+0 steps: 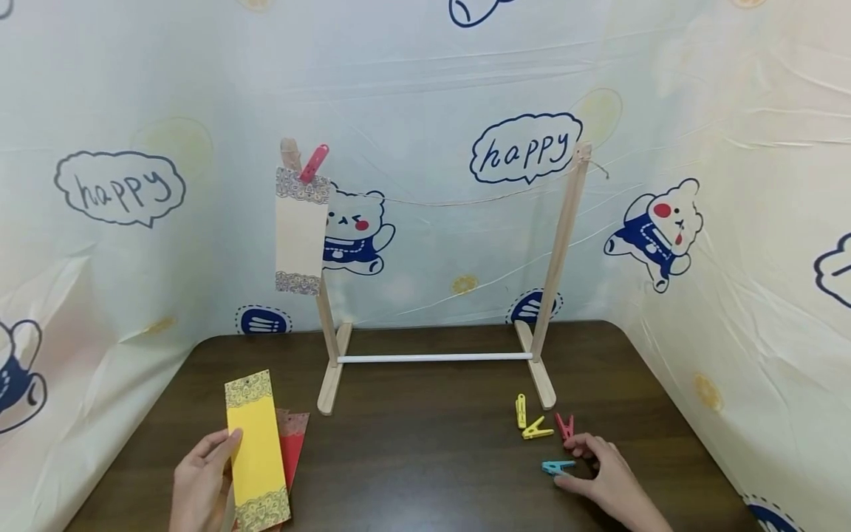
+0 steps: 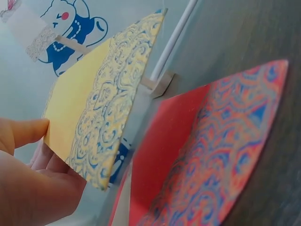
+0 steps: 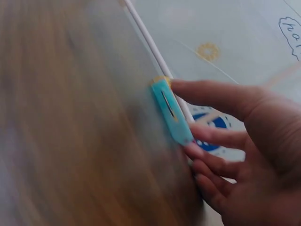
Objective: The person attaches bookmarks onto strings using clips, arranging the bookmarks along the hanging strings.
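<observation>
My left hand (image 1: 202, 476) pinches a yellow paper card (image 1: 255, 451) with patterned bands at both ends, the thumb on its front face. Behind and below it is a red card (image 1: 292, 443) with a similar patterned band, partly hidden by the yellow one. On the right, the thumb and fingers of my right hand (image 1: 608, 473) are spread around a light-blue clothespin (image 1: 557, 467) on the table. In the right wrist view the thumb tip is at one end of this clothespin (image 3: 171, 113). A red clothespin (image 1: 565, 426) lies right at the index fingertip.
Two yellow clothespins (image 1: 521, 411) lie behind the blue one. A wooden frame (image 1: 555, 251) with a white crossbar (image 1: 432, 358) stands at the back, a string (image 1: 439, 205) across its top. A pink clothespin (image 1: 315, 163) holds a white card (image 1: 299, 236) at the left post.
</observation>
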Tool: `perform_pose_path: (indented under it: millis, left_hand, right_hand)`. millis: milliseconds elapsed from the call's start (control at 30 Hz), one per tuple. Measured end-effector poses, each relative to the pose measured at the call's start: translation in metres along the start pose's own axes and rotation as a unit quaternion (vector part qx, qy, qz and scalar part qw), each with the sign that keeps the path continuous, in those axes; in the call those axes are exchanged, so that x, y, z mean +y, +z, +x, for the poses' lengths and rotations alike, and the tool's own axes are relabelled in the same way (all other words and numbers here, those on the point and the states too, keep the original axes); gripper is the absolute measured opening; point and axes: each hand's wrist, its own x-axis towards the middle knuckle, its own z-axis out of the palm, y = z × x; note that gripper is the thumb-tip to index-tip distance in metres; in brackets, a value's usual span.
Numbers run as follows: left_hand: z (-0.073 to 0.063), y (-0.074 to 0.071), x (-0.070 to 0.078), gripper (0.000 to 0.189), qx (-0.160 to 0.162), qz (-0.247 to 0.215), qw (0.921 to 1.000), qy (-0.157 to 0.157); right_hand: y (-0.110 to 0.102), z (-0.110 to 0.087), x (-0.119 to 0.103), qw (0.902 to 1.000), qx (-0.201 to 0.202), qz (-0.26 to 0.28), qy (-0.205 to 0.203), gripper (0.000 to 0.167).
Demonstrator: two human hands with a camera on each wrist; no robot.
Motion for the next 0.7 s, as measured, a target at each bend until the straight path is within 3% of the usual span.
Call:
perform_pose_path:
  millis: [100, 233, 533, 700]
  left_hand:
    - [0.000, 0.000, -0.001, 0.006, -0.013, -0.013, 0.9998, -0.006]
    - [-0.001, 0.000, -0.002, 0.006, -0.031, -0.015, 0.9993, -0.014]
    - [-0.003, 0.003, -0.005, 0.007, -0.084, 0.015, 0.9962, -0.019]
    - [-0.005, 0.010, -0.007, 0.007, -0.083, 0.044, 0.9955, 0.002]
  right_hand:
    - [-0.007, -0.001, 0.003, 0.9990, -0.038, 0.009, -0.022, 0.041]
    - [-0.009, -0.001, 0.003, 0.9978, -0.045, 0.010, -0.047, 0.030]
    - [-0.005, -0.001, -0.005, 0.9980, -0.015, 0.049, 0.038, 0.024]
    - [-0.006, -0.001, -0.005, 0.9965, 0.006, 0.066, 0.050, 0.019]
